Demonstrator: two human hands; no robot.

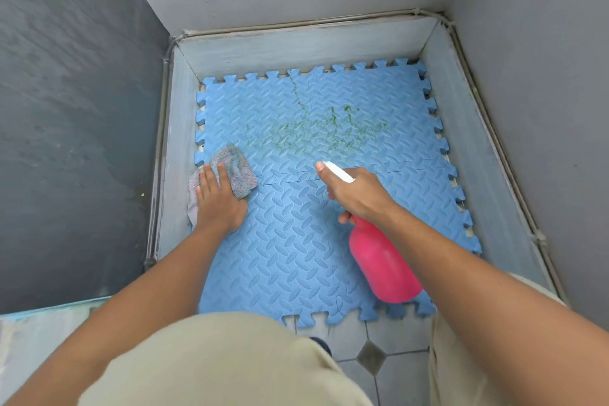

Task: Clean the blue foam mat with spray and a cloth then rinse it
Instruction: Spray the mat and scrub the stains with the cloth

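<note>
- A blue foam mat (296, 241) with jigsaw edges lies on the floor, in a corner between grey walls (82, 109).
- Green smears (323, 132) streak its far half.
- The left hand (217, 204), fingers straight, presses a grey cloth (237, 171) flat at the mat's left edge.
- The right hand (357, 193) grips a pink spray bottle (382, 264) by its neck above the mat's right half, white nozzle (337, 171) pointing toward the smears.

Light is soft, even and diffuse, apparently from overhead; the frame is bright. Blue foam mat (296, 250) is evenly exposed. Faint soft-edged shadows sit under the right hand (357, 196) and pink spray bottle (382, 264). Dull patchy sheen on the dark left wall (66, 109). Wide-angle bowing bends wall lines toward the edges. Centre sharp; trouser knees (214, 362) slightly soft.
</note>
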